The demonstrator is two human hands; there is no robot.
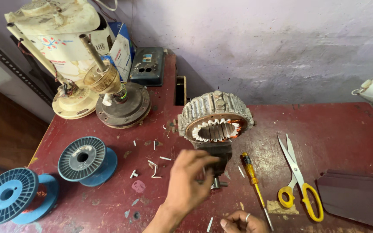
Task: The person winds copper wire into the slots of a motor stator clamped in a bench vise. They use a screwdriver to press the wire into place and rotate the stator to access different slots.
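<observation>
Right hand [241, 222], curled, contents unclear, sits low; left hand [189, 181] loosely reaches toward motor stator [216, 122], whose slots hold white insulation, copper winding partly visible.

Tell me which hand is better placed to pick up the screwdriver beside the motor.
Right, probably. The right hand lies low on the table just beside the tip end of the screwdriver. The left hand is raised at the base of the motor, fingers busy there.

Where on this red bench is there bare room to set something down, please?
Bare bench lies behind the scissors, right of the stator. Another patch sits before the blue spools. It is crowded around the left hand, screwdriver and paper scraps.
</observation>
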